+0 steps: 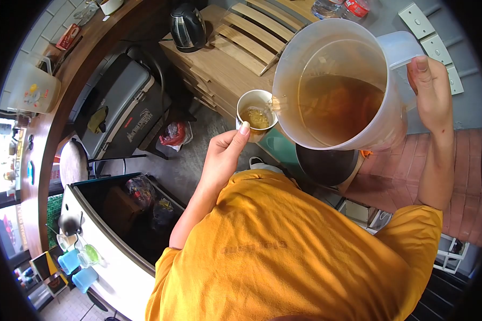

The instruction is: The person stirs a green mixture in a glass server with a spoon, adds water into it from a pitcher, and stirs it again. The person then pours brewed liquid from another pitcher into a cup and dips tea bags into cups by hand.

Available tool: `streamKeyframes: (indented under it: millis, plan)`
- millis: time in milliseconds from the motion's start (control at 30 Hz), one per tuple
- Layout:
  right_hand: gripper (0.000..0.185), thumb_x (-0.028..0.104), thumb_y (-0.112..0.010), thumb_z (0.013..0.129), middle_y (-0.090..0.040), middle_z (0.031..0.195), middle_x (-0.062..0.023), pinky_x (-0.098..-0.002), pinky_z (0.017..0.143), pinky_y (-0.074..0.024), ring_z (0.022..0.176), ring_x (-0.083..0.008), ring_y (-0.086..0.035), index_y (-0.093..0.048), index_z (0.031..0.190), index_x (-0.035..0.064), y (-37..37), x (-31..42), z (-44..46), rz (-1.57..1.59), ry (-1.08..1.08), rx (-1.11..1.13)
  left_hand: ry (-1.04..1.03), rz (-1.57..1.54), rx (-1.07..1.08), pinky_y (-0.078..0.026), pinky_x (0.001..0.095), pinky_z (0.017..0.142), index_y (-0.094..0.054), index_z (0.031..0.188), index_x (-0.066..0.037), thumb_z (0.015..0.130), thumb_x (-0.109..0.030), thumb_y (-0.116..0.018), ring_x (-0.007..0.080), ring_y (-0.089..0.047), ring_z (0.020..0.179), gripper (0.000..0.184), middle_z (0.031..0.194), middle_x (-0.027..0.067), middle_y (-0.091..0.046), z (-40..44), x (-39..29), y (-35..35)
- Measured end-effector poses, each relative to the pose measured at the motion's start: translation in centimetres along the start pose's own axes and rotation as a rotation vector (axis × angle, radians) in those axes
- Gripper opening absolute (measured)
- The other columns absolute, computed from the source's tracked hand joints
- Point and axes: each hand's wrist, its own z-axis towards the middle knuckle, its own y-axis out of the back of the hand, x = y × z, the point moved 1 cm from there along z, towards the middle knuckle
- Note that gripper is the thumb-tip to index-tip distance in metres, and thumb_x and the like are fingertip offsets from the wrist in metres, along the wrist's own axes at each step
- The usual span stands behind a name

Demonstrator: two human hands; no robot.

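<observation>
My left hand (223, 152) is closed on a mug (253, 97), its thumb on the rim. Amber, bubbly liquid shows inside the mug. My right hand (432, 92) is wrapped round the handle of a large translucent plastic pitcher (298, 60), thumb on top. The pitcher is tilted toward the mug and holds brown, tea-like liquid. Its lip is right at the mug's rim, and a little liquid shows between them. The fingers behind the mug and the pitcher handle are mostly hidden.
A black kettle (188, 28) and a slatted wooden rack (251, 33) stand on the wooden counter ahead. A grey cooler box (115, 101) and an open bin-like chest (112, 214) are at left. A dark round tray (326, 166) lies below the pitcher. Wall switches (435, 49) are at right.
</observation>
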Motion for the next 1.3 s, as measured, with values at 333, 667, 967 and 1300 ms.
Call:
streamKeyframes:
  millis: [333, 667, 967, 1300]
  plan:
    - [0.055, 0.046, -0.043, 0.095, -0.041, 0.063, 0.0051, -0.0223, 0.055, -0.0287, 0.063, -0.0056, -0.033, -0.057, 0.077, -0.0038, -0.1, 0.3, -0.1, -0.009, -0.011, 0.001, -0.005, 0.001, -0.013, -0.020, 0.0214, 0.047, -0.059, 0.065, -0.005, 0.093, -0.039, -0.054, 0.0009, -0.025, 0.055, 0.044, 0.058, -0.0120, -0.034, -0.2, -0.2, -0.2]
    - [0.055, 0.046, -0.043, 0.095, -0.039, 0.061, 0.0055, -0.0226, 0.053, -0.0266, 0.062, -0.0052, -0.031, -0.056, 0.074, -0.0033, -0.1, 0.4, -0.2, -0.022, -0.014, -0.004, -0.012, -0.005, -0.016, -0.020, 0.0215, 0.046, -0.059, 0.066, -0.004, 0.093, -0.038, -0.055, 0.0009, -0.025, 0.054, 0.043, 0.058, -0.0118, -0.034, -0.2, 0.3, -0.2]
    - [0.052, 0.044, -0.038, 0.097, -0.029, 0.057, 0.0048, -0.0249, 0.049, -0.0207, 0.055, -0.0059, -0.024, -0.035, 0.062, 0.0060, -1.0, 0.2, -0.3, -0.026, 0.043, -0.101, 0.056, 0.013, -0.014, -0.019, 0.0239, 0.053, -0.048, 0.061, -0.009, 0.094, -0.035, -0.050, 0.0053, -0.024, 0.057, 0.042, 0.058, -0.0077, -0.032, -0.6, -0.4, -0.4]
    - [0.052, 0.044, -0.038, 0.097, -0.028, 0.058, 0.0053, -0.0249, 0.048, -0.0201, 0.055, -0.0055, -0.024, -0.033, 0.062, 0.0065, -0.8, 0.2, -0.3, -0.026, 0.061, -0.091, 0.008, -0.028, 0.007, -0.018, 0.0221, 0.047, -0.061, 0.067, -0.005, 0.093, -0.039, -0.054, 0.0013, -0.024, 0.054, 0.043, 0.058, -0.0117, -0.033, -0.3, 0.3, -0.2]
